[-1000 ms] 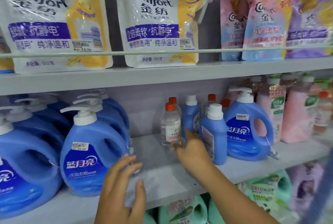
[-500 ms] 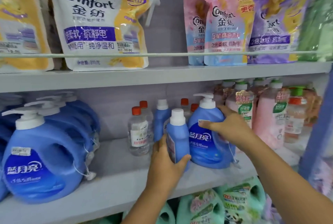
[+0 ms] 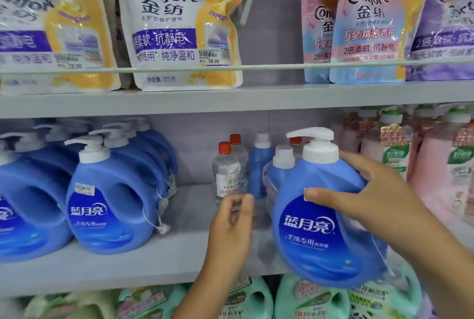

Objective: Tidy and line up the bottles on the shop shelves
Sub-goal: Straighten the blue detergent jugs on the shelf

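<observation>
Blue 蓝月亮 pump bottle [image 3: 318, 218] held by right hand [image 3: 369, 190]; Comfort pouch [image 3: 179, 23] priced 10.00.

Bright even light, glare on pouches [image 3: 179, 23], blurred left hand [image 3: 230, 221], wide-angle edge warp

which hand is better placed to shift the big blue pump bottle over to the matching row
Right. The right hand already holds the big blue pump bottle; the left hand hovers near the clear bottle.
</observation>
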`<state>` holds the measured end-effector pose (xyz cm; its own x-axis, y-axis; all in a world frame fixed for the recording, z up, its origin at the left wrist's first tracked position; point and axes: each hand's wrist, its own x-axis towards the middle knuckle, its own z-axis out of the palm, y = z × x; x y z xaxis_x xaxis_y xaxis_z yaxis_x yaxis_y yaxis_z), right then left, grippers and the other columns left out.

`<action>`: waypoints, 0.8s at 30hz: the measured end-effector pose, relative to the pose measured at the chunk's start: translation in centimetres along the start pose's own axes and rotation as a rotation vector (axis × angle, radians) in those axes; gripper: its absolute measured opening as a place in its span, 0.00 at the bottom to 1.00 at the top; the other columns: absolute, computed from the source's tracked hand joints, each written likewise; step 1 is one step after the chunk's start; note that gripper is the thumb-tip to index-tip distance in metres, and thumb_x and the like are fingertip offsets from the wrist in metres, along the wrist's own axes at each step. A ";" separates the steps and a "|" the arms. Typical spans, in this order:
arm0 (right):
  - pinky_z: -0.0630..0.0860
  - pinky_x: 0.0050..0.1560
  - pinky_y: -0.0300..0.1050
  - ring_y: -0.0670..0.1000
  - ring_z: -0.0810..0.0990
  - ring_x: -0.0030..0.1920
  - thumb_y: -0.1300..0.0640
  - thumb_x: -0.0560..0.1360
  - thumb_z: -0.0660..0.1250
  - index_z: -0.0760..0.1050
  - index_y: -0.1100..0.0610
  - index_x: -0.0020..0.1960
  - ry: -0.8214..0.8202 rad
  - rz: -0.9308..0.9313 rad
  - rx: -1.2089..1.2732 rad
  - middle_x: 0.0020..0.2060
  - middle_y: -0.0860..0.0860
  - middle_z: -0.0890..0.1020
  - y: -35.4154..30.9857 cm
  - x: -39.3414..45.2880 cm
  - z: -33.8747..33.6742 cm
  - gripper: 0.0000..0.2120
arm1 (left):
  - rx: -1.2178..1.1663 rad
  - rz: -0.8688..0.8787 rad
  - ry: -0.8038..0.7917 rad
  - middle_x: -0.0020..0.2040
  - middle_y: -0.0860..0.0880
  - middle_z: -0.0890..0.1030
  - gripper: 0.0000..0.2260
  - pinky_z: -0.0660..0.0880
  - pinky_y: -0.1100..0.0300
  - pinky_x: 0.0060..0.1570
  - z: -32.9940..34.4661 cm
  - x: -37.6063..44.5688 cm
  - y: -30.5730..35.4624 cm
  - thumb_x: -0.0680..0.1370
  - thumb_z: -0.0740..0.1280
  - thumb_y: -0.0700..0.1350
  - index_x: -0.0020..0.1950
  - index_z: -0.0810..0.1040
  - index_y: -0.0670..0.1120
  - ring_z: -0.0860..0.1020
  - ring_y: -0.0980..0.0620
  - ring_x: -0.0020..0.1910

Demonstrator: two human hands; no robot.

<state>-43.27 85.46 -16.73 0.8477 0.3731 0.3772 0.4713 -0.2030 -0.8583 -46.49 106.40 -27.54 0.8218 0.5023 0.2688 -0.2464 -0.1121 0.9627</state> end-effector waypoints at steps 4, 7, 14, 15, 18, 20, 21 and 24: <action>0.84 0.40 0.45 0.45 0.87 0.42 0.52 0.65 0.81 0.81 0.44 0.52 -0.111 -0.004 0.055 0.43 0.42 0.87 -0.3 2.1 6.4 0.18 | 0.080 0.172 -0.024 0.52 0.56 0.83 0.11 0.80 0.58 0.49 -5.7 -2.6 1.9 0.70 0.69 0.59 0.51 0.80 0.59 0.83 0.54 0.51; 0.82 0.42 0.39 0.40 0.85 0.45 0.48 0.65 0.82 0.79 0.40 0.54 -0.142 -0.045 0.048 0.46 0.37 0.85 -0.3 4.4 11.3 0.21 | 0.306 0.300 0.056 0.57 0.60 0.78 0.17 0.79 0.63 0.51 -9.7 -2.4 1.1 0.72 0.76 0.56 0.58 0.78 0.61 0.81 0.56 0.55; 0.77 0.45 0.30 0.35 0.81 0.50 0.46 0.65 0.81 0.78 0.39 0.56 -0.191 -0.037 0.013 0.50 0.36 0.84 -0.5 8.3 18.5 0.22 | 0.478 0.511 0.219 0.63 0.58 0.73 0.19 0.79 0.64 0.53 -14.1 0.9 -0.5 0.74 0.74 0.54 0.63 0.76 0.62 0.78 0.54 0.60; 0.78 0.47 0.32 0.36 0.81 0.51 0.46 0.66 0.81 0.78 0.39 0.57 -0.208 -0.029 0.020 0.50 0.36 0.83 -0.5 8.6 19.0 0.22 | 0.523 0.540 0.248 0.63 0.56 0.73 0.20 0.79 0.59 0.54 -14.2 1.2 -0.7 0.73 0.72 0.56 0.64 0.75 0.62 0.77 0.52 0.61; 0.79 0.54 0.38 0.38 0.80 0.55 0.44 0.68 0.79 0.75 0.36 0.59 -0.204 -0.032 0.006 0.53 0.35 0.82 -0.2 8.6 20.3 0.22 | 0.645 0.603 0.308 0.64 0.50 0.74 0.24 0.72 0.55 0.56 -14.2 1.8 -1.7 0.70 0.71 0.55 0.65 0.73 0.59 0.74 0.49 0.59; 0.76 0.55 0.32 0.35 0.78 0.57 0.42 0.70 0.77 0.73 0.34 0.61 -0.178 -0.099 -0.029 0.56 0.31 0.79 0.0 7.6 20.2 0.22 | 0.700 0.614 0.327 0.65 0.47 0.74 0.28 0.69 0.55 0.58 -13.8 1.9 -2.4 0.68 0.75 0.50 0.67 0.72 0.56 0.71 0.47 0.60; 0.73 0.57 0.29 0.34 0.76 0.59 0.41 0.71 0.74 0.73 0.36 0.63 -0.098 -0.175 -0.073 0.57 0.31 0.77 0.1 6.9 19.6 0.22 | 0.703 0.617 0.335 0.66 0.46 0.73 0.28 0.69 0.55 0.59 -13.6 1.8 -2.6 0.68 0.75 0.51 0.67 0.72 0.55 0.71 0.46 0.60; 0.71 0.58 0.33 0.41 0.77 0.59 0.45 0.73 0.70 0.77 0.46 0.59 0.453 -0.347 -0.145 0.55 0.38 0.77 1.6 4.6 15.5 0.15 | 0.619 0.673 0.361 0.65 0.41 0.75 0.26 0.73 0.49 0.59 -12.7 1.4 -2.5 0.68 0.68 0.55 0.65 0.74 0.52 0.74 0.43 0.59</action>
<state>-42.37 100.88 -21.70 0.6423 0.0223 0.7661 0.7414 -0.2714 -0.6137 -51.23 118.28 -29.98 0.3771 0.3890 0.8405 -0.2084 -0.8486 0.4863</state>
